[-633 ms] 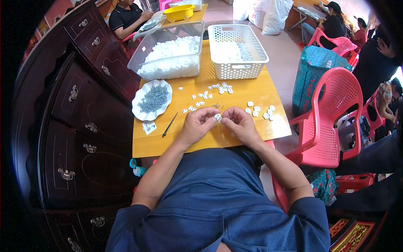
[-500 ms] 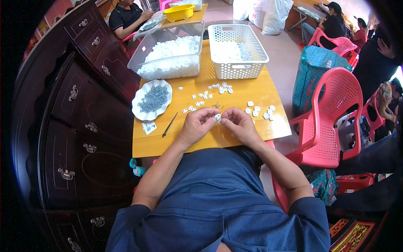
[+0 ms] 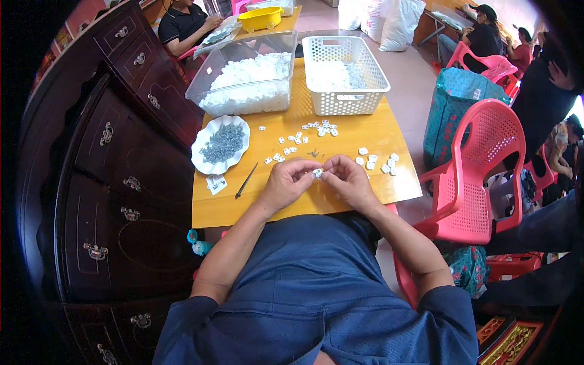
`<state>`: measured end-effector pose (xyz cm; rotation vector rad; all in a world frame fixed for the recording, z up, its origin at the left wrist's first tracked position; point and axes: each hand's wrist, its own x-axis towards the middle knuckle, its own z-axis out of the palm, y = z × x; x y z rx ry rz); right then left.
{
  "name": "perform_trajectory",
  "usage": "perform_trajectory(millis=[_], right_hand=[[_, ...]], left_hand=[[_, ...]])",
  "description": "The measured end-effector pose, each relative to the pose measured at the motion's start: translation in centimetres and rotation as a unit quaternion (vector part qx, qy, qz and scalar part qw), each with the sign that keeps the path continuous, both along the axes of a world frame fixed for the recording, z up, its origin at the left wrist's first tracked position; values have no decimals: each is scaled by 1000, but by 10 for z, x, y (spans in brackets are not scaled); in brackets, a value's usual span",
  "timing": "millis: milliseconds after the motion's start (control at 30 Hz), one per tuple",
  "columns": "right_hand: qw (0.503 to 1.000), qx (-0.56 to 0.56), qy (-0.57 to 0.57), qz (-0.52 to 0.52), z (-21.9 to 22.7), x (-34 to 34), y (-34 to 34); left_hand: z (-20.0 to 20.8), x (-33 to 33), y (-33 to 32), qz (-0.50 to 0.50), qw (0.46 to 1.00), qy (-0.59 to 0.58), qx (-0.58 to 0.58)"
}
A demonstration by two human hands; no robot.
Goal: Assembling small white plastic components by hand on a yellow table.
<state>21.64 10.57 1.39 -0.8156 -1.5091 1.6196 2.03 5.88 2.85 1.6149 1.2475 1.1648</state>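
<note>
Compared with the earlier frames, the small white piece with darker spots [image 3: 317, 173], near the centre of the frame, sits a touch lower and shows more of its pale face. The left fingertips have shifted slightly with it, while the loose parts on the glossy yellow-brown wooden table [image 3: 222, 210] lie as they did. At the right edge, a dark-clothed person [image 3: 543, 100] has moved a little.

The left hand [image 3: 291, 182], just left of centre, is mostly closed, its thumb and forefinger pinching the piece from the left. The right hand [image 3: 348, 181], just right of centre, is curled likewise, its thumb and forefinger meeting the piece from the right.

The piece is small and rounded, held above the table between the two hands; its spots are too small to make out clearly. Similar white pieces [image 3: 370, 161] lie right of centre, beyond the right hand. Left of centre are a thin, dark, pointed tool [image 3: 246, 180] and a white, scalloped-edged dish [image 3: 198, 150] holding a heap of small grey parts [image 3: 222, 143].
</note>
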Motion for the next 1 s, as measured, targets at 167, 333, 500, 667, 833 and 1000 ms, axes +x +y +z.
perform_trajectory(millis=[167, 333, 500, 667, 833, 1000], right_hand=[[1000, 0, 2, 7, 1, 0, 0], [1000, -10, 12, 7, 2, 0, -1], [1000, -26, 17, -1, 5, -1, -2], [998, -49, 33, -1, 7, 2, 0], [998, -47, 52, 4, 7, 0, -2], [997, -52, 52, 13, 6, 1, -1]], left_hand=[[0, 1, 0, 3, 1000, -8, -3], [1, 3, -1, 1, 1000, -1, 2], [-3, 5, 0, 7, 999, -7, 32], [6, 13, -5, 18, 995, 46, 85], [6, 17, -6, 45, 986, 89, 135], [5, 16, -6, 57, 976, 123, 168]])
